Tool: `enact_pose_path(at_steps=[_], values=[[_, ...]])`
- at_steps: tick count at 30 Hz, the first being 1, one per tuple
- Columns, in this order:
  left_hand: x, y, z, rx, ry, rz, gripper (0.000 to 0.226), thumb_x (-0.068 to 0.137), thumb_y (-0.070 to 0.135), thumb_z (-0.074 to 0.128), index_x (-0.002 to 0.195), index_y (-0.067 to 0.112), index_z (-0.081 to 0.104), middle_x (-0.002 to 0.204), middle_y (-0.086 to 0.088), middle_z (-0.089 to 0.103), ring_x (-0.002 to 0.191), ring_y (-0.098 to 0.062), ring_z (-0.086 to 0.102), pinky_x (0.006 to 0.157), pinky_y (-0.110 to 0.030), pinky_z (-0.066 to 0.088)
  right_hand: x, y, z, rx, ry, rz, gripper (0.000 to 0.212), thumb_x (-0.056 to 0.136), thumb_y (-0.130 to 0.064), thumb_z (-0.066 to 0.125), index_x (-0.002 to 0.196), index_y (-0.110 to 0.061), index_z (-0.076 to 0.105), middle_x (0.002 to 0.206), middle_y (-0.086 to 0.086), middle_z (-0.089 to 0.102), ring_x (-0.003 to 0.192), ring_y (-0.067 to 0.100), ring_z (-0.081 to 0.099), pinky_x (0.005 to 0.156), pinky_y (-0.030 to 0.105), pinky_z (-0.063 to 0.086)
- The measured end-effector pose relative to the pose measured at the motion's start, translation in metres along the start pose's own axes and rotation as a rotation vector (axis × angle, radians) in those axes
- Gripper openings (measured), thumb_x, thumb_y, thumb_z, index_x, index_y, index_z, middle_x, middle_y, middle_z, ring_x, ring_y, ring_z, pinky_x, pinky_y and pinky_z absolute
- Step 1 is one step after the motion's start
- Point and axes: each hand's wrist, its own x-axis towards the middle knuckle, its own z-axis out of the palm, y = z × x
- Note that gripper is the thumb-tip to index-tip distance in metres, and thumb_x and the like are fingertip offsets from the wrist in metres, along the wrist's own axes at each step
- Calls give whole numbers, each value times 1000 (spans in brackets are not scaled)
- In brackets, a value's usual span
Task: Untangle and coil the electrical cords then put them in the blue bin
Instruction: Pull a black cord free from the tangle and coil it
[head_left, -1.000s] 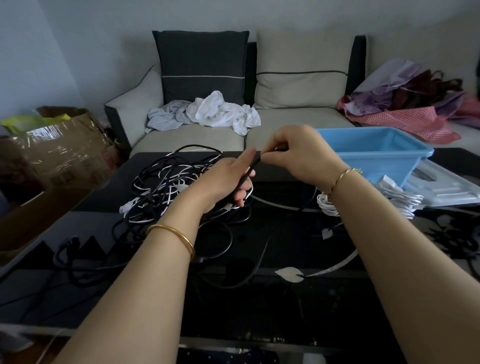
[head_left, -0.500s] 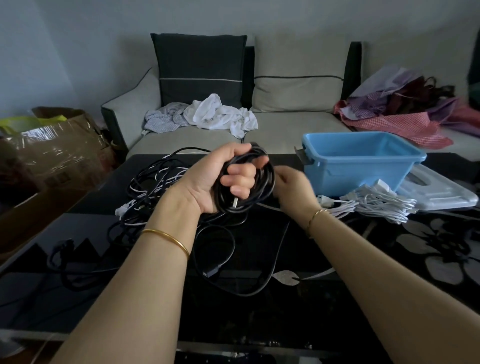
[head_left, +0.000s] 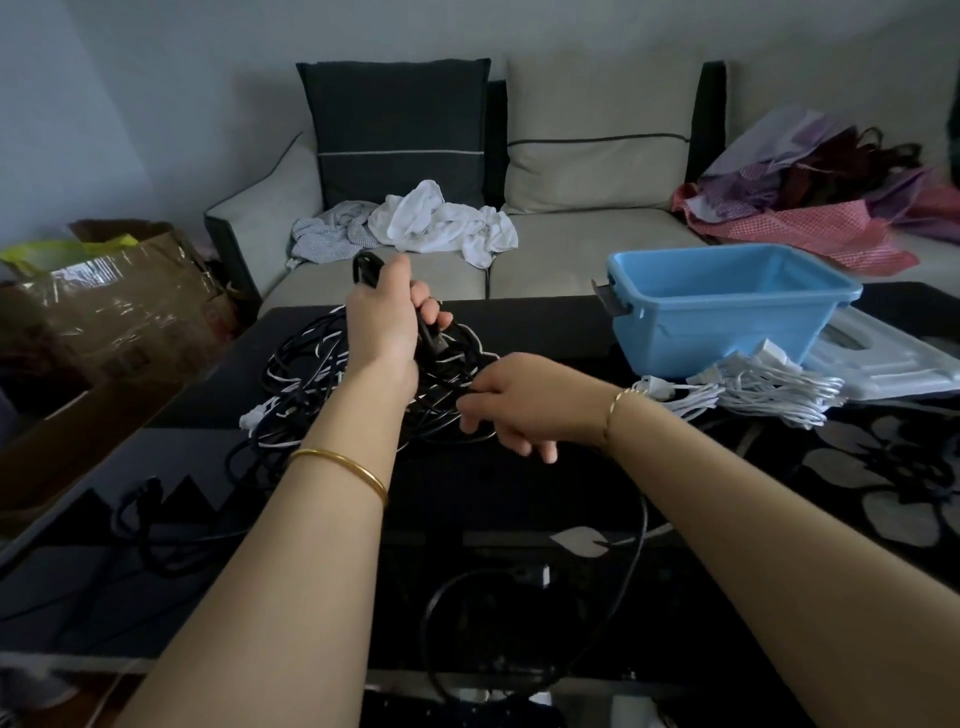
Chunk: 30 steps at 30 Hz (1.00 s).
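Work looks early: the left hand (head_left: 387, 322) grips a half-coiled black cord (head_left: 365, 271) above the desk (head_left: 519, 493), and the right hand (head_left: 511, 402) pinches its loose strand. Behind them a tangled heap (head_left: 306, 374) waits, and a white bundle (head_left: 769, 387) lies beside the blue bin (head_left: 727, 317), not in it.

Table (head_left: 571, 467): centre of view. Cord tangle (head_left: 306, 374) on table, L of centre. L hand (head_left: 387, 317) above tangle, gripping a cord (head_left: 366, 270). R hand (head_left: 524, 402) at tangle's R edge. Bin (head_left: 717, 322) on table, rear R. Coiled bundle (head_left: 769, 387) just in front of bin. Lid (head_left: 883, 358) R of bin. Sofa (head_left: 571, 270) behind table w/ clothes (head_left: 441, 221) on seat, bags (head_left: 831, 208) at R end. Box (head_left: 114, 312) L of table.
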Motion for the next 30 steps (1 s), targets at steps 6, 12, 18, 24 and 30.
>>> enact_pose_path(at_steps=[6, 12, 18, 24, 30], values=[[5, -7, -17, 681, 12, 301, 27, 96, 22, 44, 76, 4, 44, 46, 3, 48, 32, -5, 48, 45, -16, 41, -21, 4, -26, -55, 20, -87, 25, 94, -25, 53, 83, -9, 68, 50, 1, 46, 35, 11, 39, 40, 18, 37], [-14, -10, -4, 910, -421, 110, 35, 98, 31, 45, 75, 5, 49, 54, -8, 54, 41, -17, 56, 46, -20, 45, -16, 10, -45, -116, 387, -145, 8, 83, -21, 68, 86, -14, 71, 72, -3, 64, 59, 2, 53, 58, 15, 45], [-29, -5, -4, 830, -592, -208, 54, 99, 50, 31, 82, 4, 53, 46, -2, 51, 38, -16, 50, 43, -22, 44, -8, 22, -53, -259, 754, -188, 12, 85, -26, 63, 91, -22, 72, 93, -4, 67, 92, 16, 59, 79, 38, 49], [-37, 8, -2, 458, -732, -436, 36, 86, 40, 53, 87, 5, 52, 46, 3, 36, 35, -8, 33, 38, -18, 34, 2, 32, -44, 62, 825, -242, 13, 89, -21, 61, 93, -13, 72, 77, -9, 64, 66, -4, 55, 57, 12, 42], [-33, 13, -3, 203, -744, -572, 23, 92, 28, 42, 81, 9, 49, 41, 9, 32, 30, -1, 28, 34, -14, 25, 15, 42, -23, 340, 790, -179, 19, 94, -17, 54, 90, -6, 69, 53, -13, 48, 43, -1, 43, 47, 11, 35]])
